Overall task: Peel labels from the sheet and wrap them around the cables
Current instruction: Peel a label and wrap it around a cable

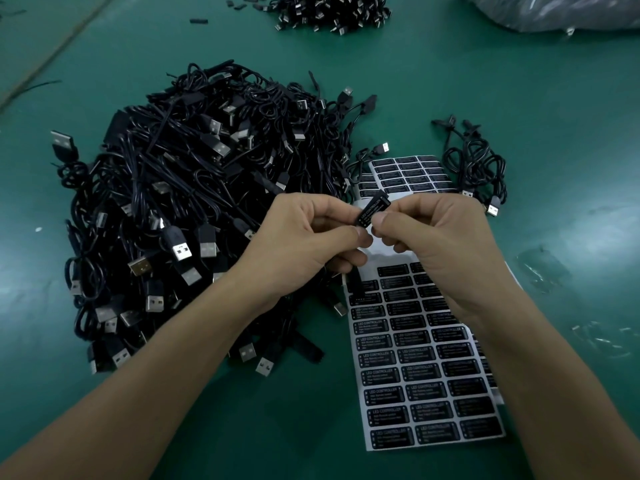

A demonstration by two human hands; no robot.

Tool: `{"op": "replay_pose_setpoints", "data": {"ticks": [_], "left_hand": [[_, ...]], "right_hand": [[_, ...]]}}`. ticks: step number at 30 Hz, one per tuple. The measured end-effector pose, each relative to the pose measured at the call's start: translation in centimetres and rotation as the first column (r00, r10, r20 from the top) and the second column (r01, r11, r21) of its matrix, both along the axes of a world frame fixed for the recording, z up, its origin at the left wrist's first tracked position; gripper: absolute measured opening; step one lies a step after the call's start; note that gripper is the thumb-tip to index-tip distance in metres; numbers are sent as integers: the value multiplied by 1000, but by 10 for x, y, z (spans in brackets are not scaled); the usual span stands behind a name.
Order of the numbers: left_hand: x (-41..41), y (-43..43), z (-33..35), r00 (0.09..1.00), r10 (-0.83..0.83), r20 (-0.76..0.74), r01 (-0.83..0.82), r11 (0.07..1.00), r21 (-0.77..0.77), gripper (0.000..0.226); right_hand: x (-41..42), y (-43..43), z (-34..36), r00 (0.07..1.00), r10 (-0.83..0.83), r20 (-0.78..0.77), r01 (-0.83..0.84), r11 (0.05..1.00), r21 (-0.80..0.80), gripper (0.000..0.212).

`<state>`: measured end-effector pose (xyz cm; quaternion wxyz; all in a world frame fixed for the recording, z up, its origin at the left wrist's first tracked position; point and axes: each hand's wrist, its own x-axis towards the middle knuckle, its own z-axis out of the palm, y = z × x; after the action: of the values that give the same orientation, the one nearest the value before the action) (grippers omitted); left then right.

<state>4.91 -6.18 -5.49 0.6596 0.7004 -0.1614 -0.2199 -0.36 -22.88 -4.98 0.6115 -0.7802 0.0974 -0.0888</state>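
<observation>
Left forearm (156,368) and right forearm (540,375) reaching forward from lower corners, converging toward centre, both bare. Left hand (311,237) curling, thumb and forefinger pinching lower end of label (372,211). Right hand (440,244) curling likewise, pinching same label from opposite side. Thumb tips lying just beside each other. Remaining fingers folding under palms.

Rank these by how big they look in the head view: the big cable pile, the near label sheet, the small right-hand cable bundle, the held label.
1. big cable pile
2. near label sheet
3. small cable bundle, farther off, so true size unsure
4. held label, by far smallest
</observation>
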Motion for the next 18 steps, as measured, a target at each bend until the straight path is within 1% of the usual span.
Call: {"op": "replay_pose_setpoints", "data": {"ticks": [18], "left_hand": [[0,0,0,1000,-5,12,5,1000,18,9]], "right_hand": [[0,2,-1,1000,-6,9,6,1000,-17,16]]}}
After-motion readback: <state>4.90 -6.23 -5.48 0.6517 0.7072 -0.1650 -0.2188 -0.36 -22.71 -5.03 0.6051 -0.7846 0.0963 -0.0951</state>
